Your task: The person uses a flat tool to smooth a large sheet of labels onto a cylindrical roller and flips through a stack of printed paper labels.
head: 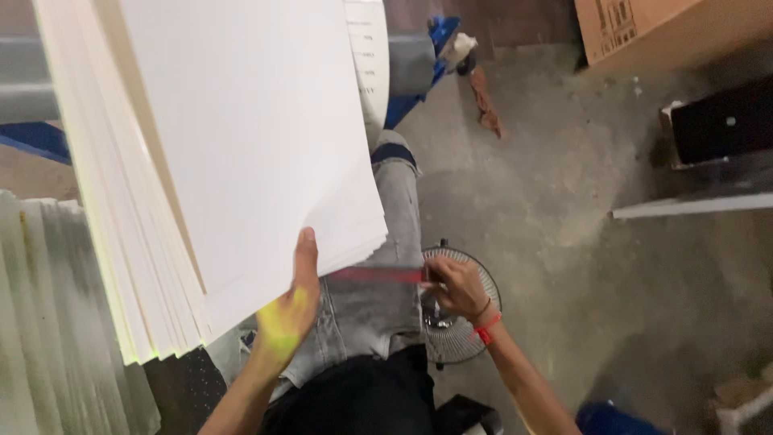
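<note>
A thick stack of large white sheets (pixel 241 145) fills the upper left, fanned at its edges. My left hand (pixel 291 310) presses against the lower corner of the stack, thumb up along the top sheets. My right hand (pixel 455 286) grips one end of a thin red stick-like tool (pixel 378 275) that lies just under the stack's lower edge, across my grey-jeaned leg (pixel 386 242). A red band circles the right wrist.
More white sheets stand on edge at the far left (pixel 56 322). A floor fan's round wire guard (pixel 459 322) sits under my right hand. A cardboard box (pixel 644 28), a black box (pixel 721 121) and a white strip (pixel 692 205) lie on the concrete floor at right.
</note>
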